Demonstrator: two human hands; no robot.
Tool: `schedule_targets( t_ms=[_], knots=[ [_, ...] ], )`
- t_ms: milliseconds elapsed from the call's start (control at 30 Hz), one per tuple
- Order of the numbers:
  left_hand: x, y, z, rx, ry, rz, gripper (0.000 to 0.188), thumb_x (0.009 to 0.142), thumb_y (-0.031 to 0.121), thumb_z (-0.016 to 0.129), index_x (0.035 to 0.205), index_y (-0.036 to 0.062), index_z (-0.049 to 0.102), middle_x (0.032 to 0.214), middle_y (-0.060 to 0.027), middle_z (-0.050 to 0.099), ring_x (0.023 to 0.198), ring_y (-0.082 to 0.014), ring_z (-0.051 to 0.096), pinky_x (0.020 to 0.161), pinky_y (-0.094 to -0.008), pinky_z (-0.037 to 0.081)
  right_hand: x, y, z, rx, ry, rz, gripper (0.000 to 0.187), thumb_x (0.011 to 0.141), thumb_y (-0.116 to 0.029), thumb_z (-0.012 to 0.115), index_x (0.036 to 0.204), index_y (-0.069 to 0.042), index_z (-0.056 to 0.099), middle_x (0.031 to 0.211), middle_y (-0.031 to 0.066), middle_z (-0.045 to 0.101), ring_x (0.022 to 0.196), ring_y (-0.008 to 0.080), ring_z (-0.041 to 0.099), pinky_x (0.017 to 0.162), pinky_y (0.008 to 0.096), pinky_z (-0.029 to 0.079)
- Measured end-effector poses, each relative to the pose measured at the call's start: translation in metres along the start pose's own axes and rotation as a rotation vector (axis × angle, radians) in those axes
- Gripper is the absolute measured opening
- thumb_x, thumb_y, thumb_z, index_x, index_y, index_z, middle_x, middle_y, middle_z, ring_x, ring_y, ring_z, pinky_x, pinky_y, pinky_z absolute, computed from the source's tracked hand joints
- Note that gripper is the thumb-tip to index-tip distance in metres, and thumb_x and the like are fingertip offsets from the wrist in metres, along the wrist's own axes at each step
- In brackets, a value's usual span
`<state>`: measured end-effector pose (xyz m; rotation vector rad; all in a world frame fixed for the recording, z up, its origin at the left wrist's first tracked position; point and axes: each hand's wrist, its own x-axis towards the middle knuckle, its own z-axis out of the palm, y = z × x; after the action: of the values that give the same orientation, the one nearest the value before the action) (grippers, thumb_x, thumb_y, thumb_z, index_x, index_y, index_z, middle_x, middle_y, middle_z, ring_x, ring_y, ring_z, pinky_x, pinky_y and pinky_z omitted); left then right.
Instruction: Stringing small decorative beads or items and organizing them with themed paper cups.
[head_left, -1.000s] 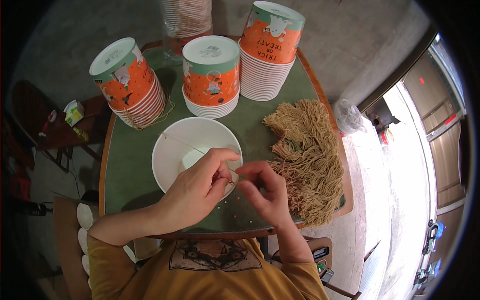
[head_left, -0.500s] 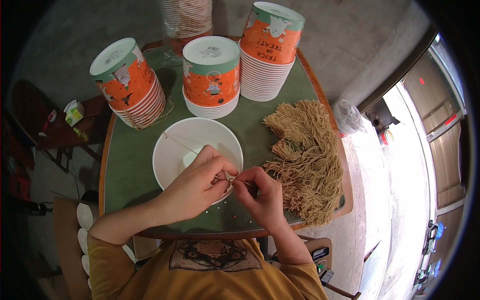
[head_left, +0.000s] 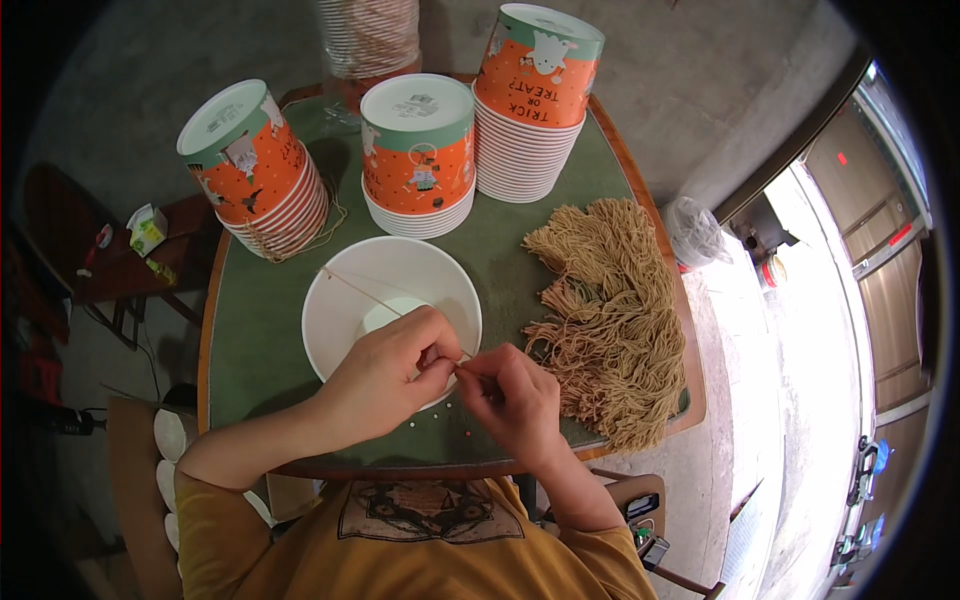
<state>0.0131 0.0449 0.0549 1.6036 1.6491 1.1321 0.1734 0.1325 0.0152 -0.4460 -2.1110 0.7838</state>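
A white paper bucket (head_left: 455, 290) stands open side up near the middle of the table. From its far left rim a thin beige cord (head_left: 362, 291) runs taut across the opening to my left hand (head_left: 385, 370). The fingers of that hand are closed on the cord above the bucket's near right side. Close beside it, my right hand (head_left: 517, 405) pinches the cord near the left fingertips. The exact point where the two pinches meet is too small to make out. To the right of my right hand lies a big loose heap of beige cords (head_left: 625, 320).
Upside-down nested orange and green buckets stand in stacks at the left (head_left: 255, 170), centre (head_left: 418, 150) and right (head_left: 540, 90) of the table's far side. A plastic-wrapped stack (head_left: 370, 45) rises behind. Small dots lie by the near edge. A side table (head_left: 180, 245) holds a tissue pack.
My hands have shifted slightly, the left one rolling over a little and the right one turning with its fingers closer together. The cord stays stretched from the rim.
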Motion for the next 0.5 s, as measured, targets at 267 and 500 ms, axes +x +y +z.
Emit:
schedule_targets(
  t_ms=[267, 500],
  knots=[
    [0.0012, -0.0074, -0.0029, -0.241, -0.068, -0.092, 0.015, 0.087, -0.005, 0.060, 0.097, 0.0037, 0.052, 0.095, -0.0016, 0.057, 0.087, -0.0094, 0.056, 0.080, -0.0254, 0.047, -0.0007, -0.0016, 0.0005, 0.057, 0.010, 0.014, 0.014, 0.081, 0.001, 0.071, 0.087, -0.004, 0.059, 0.070, 0.0032, 0.057, 0.054, 0.0101, 0.054, 0.050, 0.0244, 0.045],
    [0.0032, -0.0020, -0.0025, -0.253, -0.078, -0.035, 0.025, 0.088, -0.004, 0.060, 0.108, 0.0061, 0.047, 0.091, -0.0014, 0.057, 0.085, -0.0086, 0.056, 0.079, -0.0268, 0.047, -0.0039, 0.0041, 0.0023, 0.439, -0.054, 0.389, 0.007, 0.092, -0.007, 0.063, 0.094, -0.002, 0.057, 0.077, 0.0034, 0.063, 0.063, 0.0074, 0.058, 0.056, 0.0228, 0.047]
  ],
)
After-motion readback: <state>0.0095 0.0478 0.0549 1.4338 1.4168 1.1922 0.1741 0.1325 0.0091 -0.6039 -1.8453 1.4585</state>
